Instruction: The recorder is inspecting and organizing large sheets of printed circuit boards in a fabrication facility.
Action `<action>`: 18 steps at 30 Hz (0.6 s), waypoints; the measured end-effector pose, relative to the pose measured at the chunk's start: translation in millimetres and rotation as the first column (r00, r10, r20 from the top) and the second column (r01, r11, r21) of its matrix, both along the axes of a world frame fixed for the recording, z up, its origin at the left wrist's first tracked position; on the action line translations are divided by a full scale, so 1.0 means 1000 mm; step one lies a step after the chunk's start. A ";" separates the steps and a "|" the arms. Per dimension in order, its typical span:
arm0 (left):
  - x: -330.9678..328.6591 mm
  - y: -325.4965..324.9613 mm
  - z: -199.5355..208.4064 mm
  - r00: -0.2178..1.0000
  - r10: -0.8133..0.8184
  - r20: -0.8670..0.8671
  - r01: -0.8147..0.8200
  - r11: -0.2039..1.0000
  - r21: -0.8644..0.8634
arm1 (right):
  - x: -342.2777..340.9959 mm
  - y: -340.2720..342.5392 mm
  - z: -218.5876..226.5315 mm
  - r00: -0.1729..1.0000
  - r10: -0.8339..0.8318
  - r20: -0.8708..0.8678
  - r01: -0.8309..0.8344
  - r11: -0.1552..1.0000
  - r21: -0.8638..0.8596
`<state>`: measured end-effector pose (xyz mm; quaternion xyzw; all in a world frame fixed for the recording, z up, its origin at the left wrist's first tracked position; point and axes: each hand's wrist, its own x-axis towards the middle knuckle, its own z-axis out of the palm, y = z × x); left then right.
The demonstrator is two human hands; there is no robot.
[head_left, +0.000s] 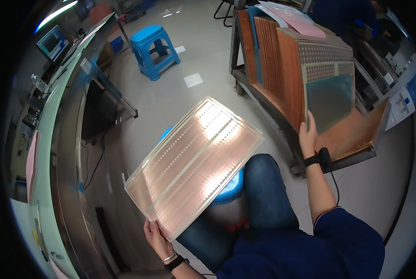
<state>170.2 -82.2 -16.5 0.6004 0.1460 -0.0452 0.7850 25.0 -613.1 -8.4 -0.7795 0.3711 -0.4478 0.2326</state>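
A large copper-coloured circuit board panel [189, 167], with rows of dots and a pale border, lies tilted over my knees and catches the light. My left hand [157, 238] pinches its near left corner between thumb and fingers. Off to the right, my right hand [308, 138] is at the lower left edge of a thin grey-green sheet [329, 103], fingers closed on that edge. The sheet stands against the front of a stack of upright copper panels [287, 74] on a metal cart; some of the right fingers are hidden.
The cart [275, 114] has a copper-coloured base board [352, 135]; pink and white papers [296, 18] lie on its stack. A blue stool [231, 188] shows beneath my panel, another blue stool [154, 51] stands ahead. Along the left runs a long workbench [54, 125] with a monitor [53, 43].
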 end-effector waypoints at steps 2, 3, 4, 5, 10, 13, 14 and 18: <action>0.001 0.010 -0.017 0.998 -0.042 0.037 0.038 0.993 0.109 | 0.025 0.036 0.009 0.979 0.203 0.036 -0.205 0.973 0.106; 0.001 0.012 -0.020 0.999 -0.036 0.036 0.032 0.993 0.113 | 0.037 0.055 0.013 0.948 0.317 0.041 -0.318 0.929 0.188; 0.002 0.011 -0.021 1.000 -0.001 0.030 -0.002 0.994 0.108 | 0.044 0.066 0.010 0.911 0.411 -0.043 -0.397 0.899 0.184; 0.003 0.011 -0.021 0.999 0.035 0.023 -0.037 0.994 0.105 | 0.051 0.077 0.006 0.858 0.499 -0.125 -0.474 0.861 0.187; 0.001 0.003 0.000 1.000 0.017 0.002 -0.017 0.994 0.106 | 0.070 0.113 -0.006 0.783 0.478 -0.398 -0.519 0.855 0.005; -0.004 -0.003 0.019 0.994 0.060 0.088 -0.076 0.978 0.196 | 0.070 0.118 -0.004 0.758 0.459 -0.463 -0.499 0.866 0.041; -0.004 -0.006 0.027 0.991 0.070 0.113 -0.092 0.975 0.200 | 0.069 0.116 -0.005 0.749 0.467 -0.470 -0.508 0.860 0.044; -0.010 -0.019 0.052 0.973 0.080 0.218 -0.102 0.991 0.088 | 0.067 0.109 -0.004 0.752 0.485 -0.446 -0.525 0.850 0.039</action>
